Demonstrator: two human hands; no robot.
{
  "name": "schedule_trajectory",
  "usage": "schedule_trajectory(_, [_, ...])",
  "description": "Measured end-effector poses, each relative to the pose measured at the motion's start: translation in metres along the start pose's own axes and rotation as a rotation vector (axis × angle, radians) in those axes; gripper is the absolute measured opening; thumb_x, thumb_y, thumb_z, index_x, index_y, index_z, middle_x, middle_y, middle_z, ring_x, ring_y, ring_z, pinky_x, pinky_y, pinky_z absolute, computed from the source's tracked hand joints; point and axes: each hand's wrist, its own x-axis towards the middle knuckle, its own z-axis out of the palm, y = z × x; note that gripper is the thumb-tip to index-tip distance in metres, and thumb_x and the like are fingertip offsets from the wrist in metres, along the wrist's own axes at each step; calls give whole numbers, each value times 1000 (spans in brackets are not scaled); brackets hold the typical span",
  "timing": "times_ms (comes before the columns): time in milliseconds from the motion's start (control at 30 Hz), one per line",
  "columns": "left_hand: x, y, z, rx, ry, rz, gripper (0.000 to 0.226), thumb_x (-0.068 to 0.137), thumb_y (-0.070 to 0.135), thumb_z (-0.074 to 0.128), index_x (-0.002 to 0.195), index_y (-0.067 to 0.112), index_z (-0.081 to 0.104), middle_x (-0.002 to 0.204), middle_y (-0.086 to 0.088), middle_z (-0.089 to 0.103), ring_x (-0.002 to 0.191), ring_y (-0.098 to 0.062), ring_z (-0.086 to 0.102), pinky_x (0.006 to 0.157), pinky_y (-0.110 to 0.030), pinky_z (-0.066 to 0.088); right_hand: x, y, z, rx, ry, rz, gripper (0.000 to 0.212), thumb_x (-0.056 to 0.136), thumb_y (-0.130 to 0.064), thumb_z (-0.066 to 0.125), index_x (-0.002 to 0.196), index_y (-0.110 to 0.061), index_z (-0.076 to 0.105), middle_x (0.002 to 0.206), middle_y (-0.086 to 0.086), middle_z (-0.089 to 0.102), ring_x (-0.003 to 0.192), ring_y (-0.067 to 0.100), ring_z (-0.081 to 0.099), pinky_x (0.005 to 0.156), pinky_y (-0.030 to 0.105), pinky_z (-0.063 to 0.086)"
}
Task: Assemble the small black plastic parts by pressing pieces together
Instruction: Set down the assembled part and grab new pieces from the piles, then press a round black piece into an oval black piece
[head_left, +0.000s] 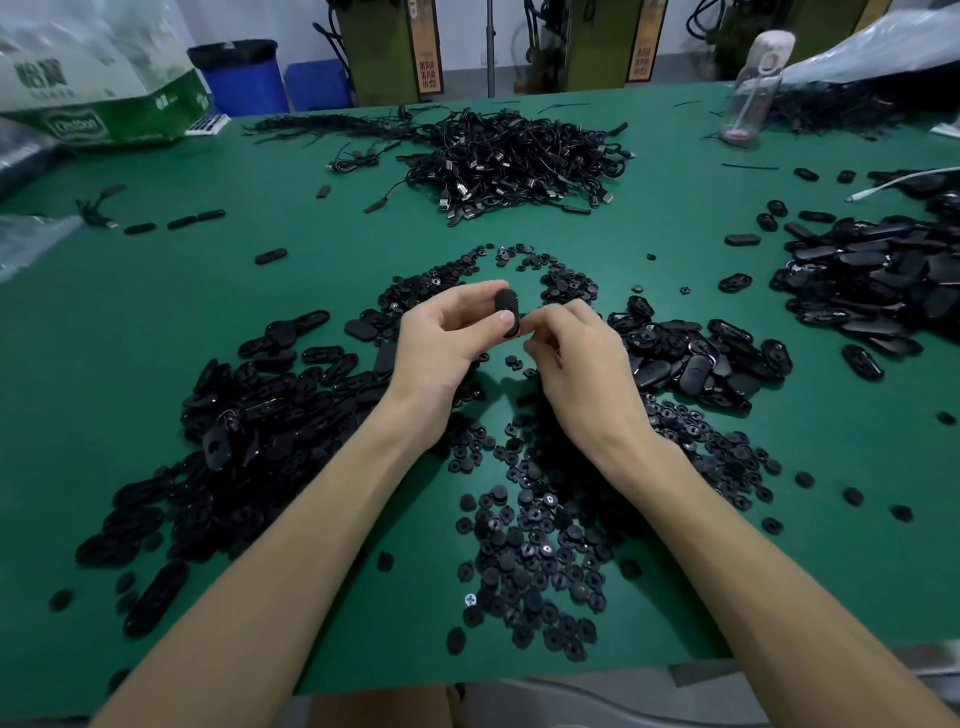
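My left hand (447, 338) grips a small black oval plastic shell (508, 310) between thumb and fingers, held above the green table (156, 312). My right hand (571, 358) is curled beside it, its fingertips pinching at the shell's right edge; whatever small piece it holds is hidden by the fingers. A pile of oval shells (249, 431) lies under my left forearm. Small round black buttons (530, 551) are heaped between and under my forearms. More oval pieces (691, 358) lie just right of my right hand.
A tangle of black cables (514, 156) sits at the back centre. Another large pile of oval shells (878, 280) is at the right. A green-and-white carton (104, 114) stands back left, a clear bottle (753, 88) back right. The table's near edge (467, 675) crosses below my forearms.
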Motion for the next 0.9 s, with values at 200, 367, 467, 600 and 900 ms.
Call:
schedule_trajectory(200, [1, -1, -1, -42, 26, -44, 43, 85, -13, 73, 123, 8, 74, 112, -9, 76, 113, -23, 70, 102, -34, 56, 0, -7, -6, 342, 126, 104, 14, 97, -7, 68, 107, -16, 72, 99, -2, 70, 90, 10, 67, 84, 17, 52])
schedule_trajectory(367, [-2, -3, -1, 58, -10, 13, 44, 84, -6, 77, 124, 14, 74, 109, -5, 78, 107, -17, 73, 91, -24, 58, 1, -8, -8, 606, 130, 211, 14, 92, -8, 74, 103, -16, 74, 91, -2, 75, 88, 13, 72, 84, 30, 59])
schedule_trajectory(467, [-2, -3, 0, 78, -13, -7, 42, 83, -1, 81, 121, 14, 75, 106, -6, 79, 104, -19, 74, 91, -30, 60, 2, -5, -8, 683, 148, 255, 14, 91, -7, 75, 103, -14, 73, 92, 3, 76, 89, 18, 72, 84, 31, 59])
schedule_trajectory(600, [-3, -3, 0, 81, -46, -20, 39, 84, -2, 80, 119, 12, 76, 107, -6, 79, 104, -20, 75, 91, -33, 61, 4, -2, -7, 808, 136, 308, 13, 94, -5, 71, 104, -12, 75, 89, 2, 76, 82, 10, 72, 74, 18, 53])
schedule_trajectory(900, [-3, -2, -1, -36, -72, -23, 29, 88, -6, 74, 111, 11, 78, 104, -7, 79, 99, -22, 76, 85, -33, 62, 6, 1, -7, 1105, 35, 418, 13, 100, -8, 64, 105, -16, 74, 84, -6, 74, 79, 8, 66, 75, 29, 50])
